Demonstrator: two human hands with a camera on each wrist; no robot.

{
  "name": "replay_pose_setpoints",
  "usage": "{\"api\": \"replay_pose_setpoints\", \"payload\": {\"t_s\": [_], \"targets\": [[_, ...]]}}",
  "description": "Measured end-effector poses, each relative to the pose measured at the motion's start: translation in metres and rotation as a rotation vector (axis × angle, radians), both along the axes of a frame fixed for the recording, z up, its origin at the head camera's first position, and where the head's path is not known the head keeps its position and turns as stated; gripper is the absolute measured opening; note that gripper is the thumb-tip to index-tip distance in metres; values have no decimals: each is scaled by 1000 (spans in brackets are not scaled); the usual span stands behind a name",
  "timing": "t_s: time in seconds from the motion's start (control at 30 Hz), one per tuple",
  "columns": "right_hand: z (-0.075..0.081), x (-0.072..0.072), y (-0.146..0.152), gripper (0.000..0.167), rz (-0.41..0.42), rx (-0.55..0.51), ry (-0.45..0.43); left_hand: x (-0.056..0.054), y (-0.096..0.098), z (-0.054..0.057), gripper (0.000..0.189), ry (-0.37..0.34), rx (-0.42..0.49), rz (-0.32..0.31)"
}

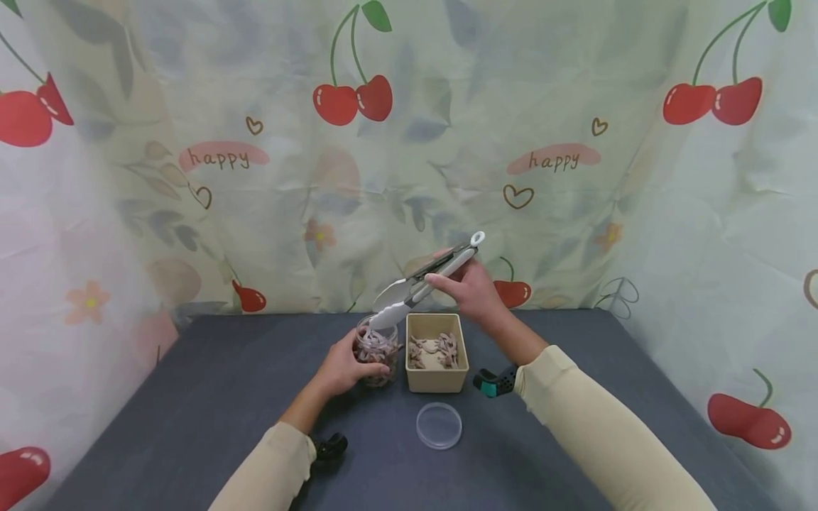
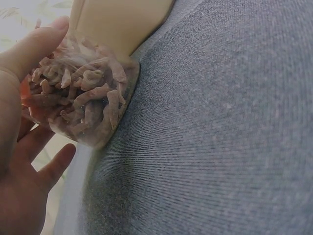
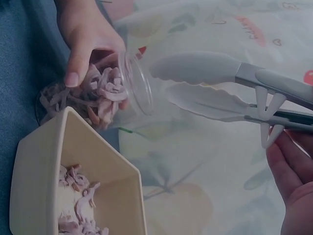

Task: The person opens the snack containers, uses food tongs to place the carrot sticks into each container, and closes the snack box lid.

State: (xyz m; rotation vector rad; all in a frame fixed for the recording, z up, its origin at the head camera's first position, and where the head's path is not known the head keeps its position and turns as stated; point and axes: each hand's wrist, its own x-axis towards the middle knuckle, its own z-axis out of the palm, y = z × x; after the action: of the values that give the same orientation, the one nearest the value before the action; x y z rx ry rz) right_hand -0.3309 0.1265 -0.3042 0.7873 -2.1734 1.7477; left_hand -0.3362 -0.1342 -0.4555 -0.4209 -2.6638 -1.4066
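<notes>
My left hand (image 1: 345, 365) grips a clear jar (image 1: 377, 372) standing on the table, thumb on one side and fingers round the other. Pale brownish-pink dried strips (image 2: 88, 93) fill much of the jar, and its mouth is uncovered. My right hand (image 1: 474, 287) holds a pair of tongs (image 1: 441, 273) with grey handles and white scalloped heads. In the right wrist view the tong heads (image 3: 200, 88) stand slightly apart just outside the jar's rim, with nothing between them. Beside the jar, a beige box (image 1: 437, 385) has more of the same strips (image 1: 447, 349) on its floor.
A round clear lid (image 1: 439, 426) lies on the dark table (image 1: 543, 454), in front of the box. Behind the table hangs a curtain (image 1: 409, 177) printed with cherries, which also runs along both sides.
</notes>
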Motion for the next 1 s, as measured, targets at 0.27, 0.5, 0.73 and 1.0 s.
{"api": "replay_pose_setpoints", "payload": {"t_s": [0.27,0.5,0.73,1.0], "targets": [[3,-2,14,37,-21,-34,6,0,0,0,83,21,3,0],[-1,-3,28,39,-56,-41,-2,1,0,0,85,16,-14,5],[-7,-4,43,43,-90,-22,-24,1,0,0,89,18,-22,12],[-11,-3,57,50,-104,54,-44,0,-1,0,88,9,-22,14]]}}
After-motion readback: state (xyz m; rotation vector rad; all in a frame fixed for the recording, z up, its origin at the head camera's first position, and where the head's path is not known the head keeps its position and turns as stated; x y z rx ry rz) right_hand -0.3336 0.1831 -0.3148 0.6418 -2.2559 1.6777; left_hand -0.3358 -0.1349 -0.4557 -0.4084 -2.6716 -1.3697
